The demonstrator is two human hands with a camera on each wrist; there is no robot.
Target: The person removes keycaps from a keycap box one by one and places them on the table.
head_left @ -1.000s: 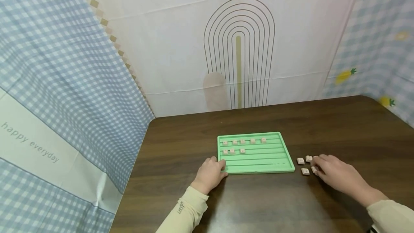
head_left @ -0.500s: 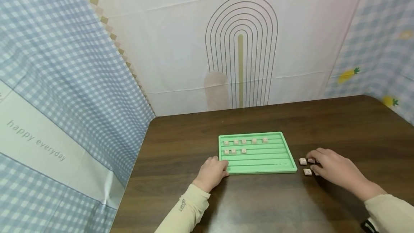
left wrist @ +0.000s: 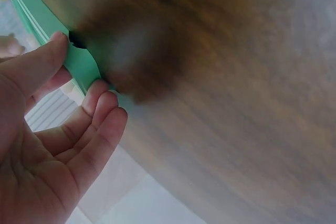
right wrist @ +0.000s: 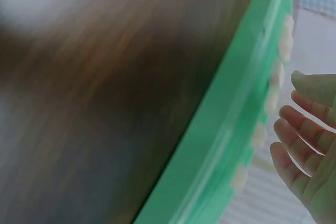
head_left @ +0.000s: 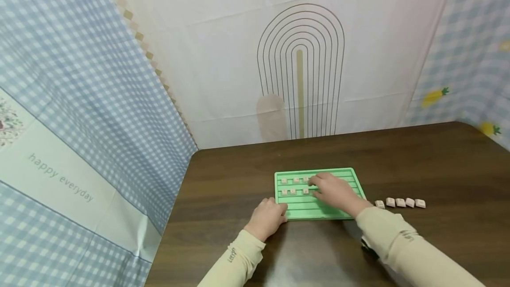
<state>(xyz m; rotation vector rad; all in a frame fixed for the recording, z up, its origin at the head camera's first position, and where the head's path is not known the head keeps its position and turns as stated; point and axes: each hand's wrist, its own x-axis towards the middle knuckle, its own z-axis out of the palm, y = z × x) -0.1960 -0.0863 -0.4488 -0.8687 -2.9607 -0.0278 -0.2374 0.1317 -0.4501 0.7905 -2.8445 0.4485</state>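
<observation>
Now, green tray [head_left: 304, 207] between clamped left fingers [left wrist: 106, 130] and beneath parted right fingers [right wrist: 287, 169].

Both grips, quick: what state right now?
Left grip: closed, holding the tray by its edge.
Right grip: open, over the tray, nothing visible in it.

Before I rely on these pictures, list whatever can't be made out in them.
Head: part of the green tray and anything on it there, covered by the right hand.
Head: any marks on the loose pieces, too small to read.
Head: the black thing, partly hidden by the right sleeve.
Left wrist: most of the green tray, cut off at top left.
Right wrist: tops of the pale pieces, blurred.
</observation>
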